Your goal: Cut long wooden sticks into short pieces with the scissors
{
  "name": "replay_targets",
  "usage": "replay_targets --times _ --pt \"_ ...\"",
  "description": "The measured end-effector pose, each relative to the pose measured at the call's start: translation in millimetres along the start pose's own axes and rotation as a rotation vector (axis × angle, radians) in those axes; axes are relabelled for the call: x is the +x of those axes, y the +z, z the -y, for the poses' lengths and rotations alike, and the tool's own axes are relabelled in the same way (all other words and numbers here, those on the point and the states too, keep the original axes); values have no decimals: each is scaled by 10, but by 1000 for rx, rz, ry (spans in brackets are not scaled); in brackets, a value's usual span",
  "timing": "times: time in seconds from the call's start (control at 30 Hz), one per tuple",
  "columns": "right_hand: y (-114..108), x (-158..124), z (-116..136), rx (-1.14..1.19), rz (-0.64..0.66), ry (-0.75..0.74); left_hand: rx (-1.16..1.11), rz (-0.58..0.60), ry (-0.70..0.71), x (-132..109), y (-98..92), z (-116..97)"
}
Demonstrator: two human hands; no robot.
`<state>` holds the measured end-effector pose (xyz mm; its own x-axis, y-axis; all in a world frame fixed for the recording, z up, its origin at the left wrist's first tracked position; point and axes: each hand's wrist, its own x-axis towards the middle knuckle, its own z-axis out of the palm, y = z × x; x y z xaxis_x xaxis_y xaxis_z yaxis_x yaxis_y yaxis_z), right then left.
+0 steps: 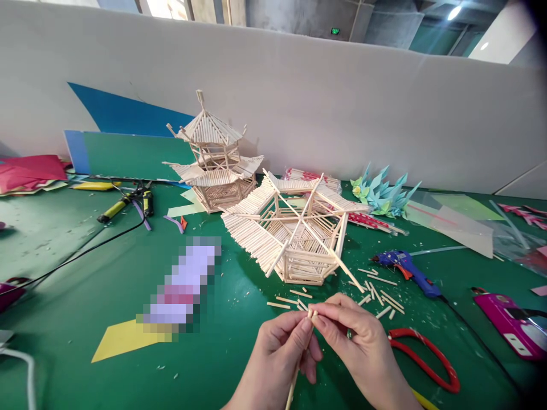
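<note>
My left hand (276, 356) is closed round a long thin wooden stick (292, 387), whose lower end sticks out below the palm. With thumb and forefinger, my right hand (356, 336) pinches a short stick piece (315, 314) at the top of the long one. The fingertips of both hands meet there and partly hide the joint. Just beyond them stands a six-sided pavilion tier (299, 233) built of sticks, its roof partly covered with slats. Cut stick pieces (380, 293) lie scattered between it and my hands.
Behind left stands a two-roofed stick pagoda (213, 154). A blue glue gun (410, 273), red-handled tool (427, 353) and magenta power strip (510, 322) lie right. Pliers (128, 202) and yellow paper (122, 341) are left. Blue paper leaves (387, 191) sit near the white partition (342, 108).
</note>
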<state>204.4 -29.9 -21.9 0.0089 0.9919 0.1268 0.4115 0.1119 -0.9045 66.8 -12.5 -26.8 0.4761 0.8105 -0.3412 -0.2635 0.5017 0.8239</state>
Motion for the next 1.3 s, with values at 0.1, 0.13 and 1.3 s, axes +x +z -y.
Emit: replay_targets --times 0.1,0.13,1.3 --pt "1 3 -1 -17 4 -27 0 -30 0 -13 15 -16" --pt "4 2 -3 -13 3 -34 6 -42 3 -15 15 -23" --pt "58 76 -44 281 -4 231 73 25 -74 54 -16 -52"
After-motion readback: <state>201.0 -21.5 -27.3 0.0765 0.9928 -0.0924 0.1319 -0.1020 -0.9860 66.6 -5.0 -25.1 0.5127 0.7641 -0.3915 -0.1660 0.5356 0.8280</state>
